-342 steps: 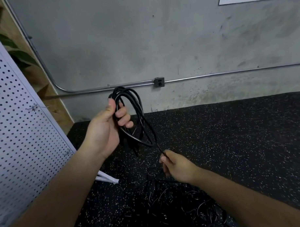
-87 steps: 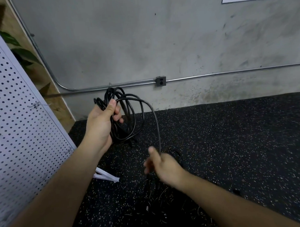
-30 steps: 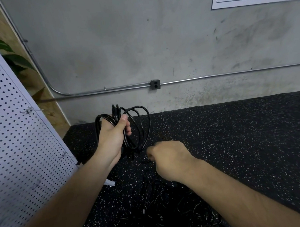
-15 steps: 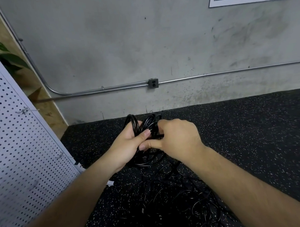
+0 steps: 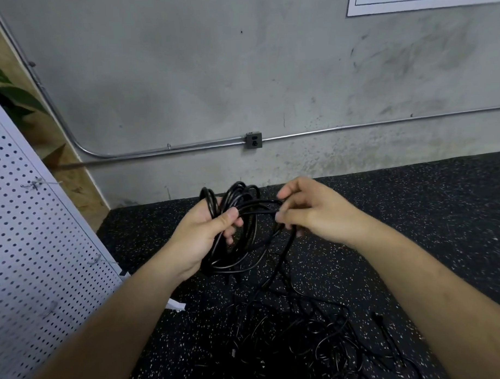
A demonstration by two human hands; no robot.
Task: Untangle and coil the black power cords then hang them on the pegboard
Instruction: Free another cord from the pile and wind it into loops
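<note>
On the left, the tall white perforated pegboard [image 5: 32, 239] bears only bare wire hooks [image 5: 34, 184], so we judge no hanging done. On the speckled black rubber floor [image 5: 414, 212] lies a tangled heap of thin black power cords [image 5: 305, 337] (most work is left). The left hand [image 5: 205, 236] grips one part-wound black cord coil [image 5: 246, 237], fingers [image 5: 228, 218] curled round it; the right hand [image 5: 315, 215] pinches its strand. We see no containers.
</note>
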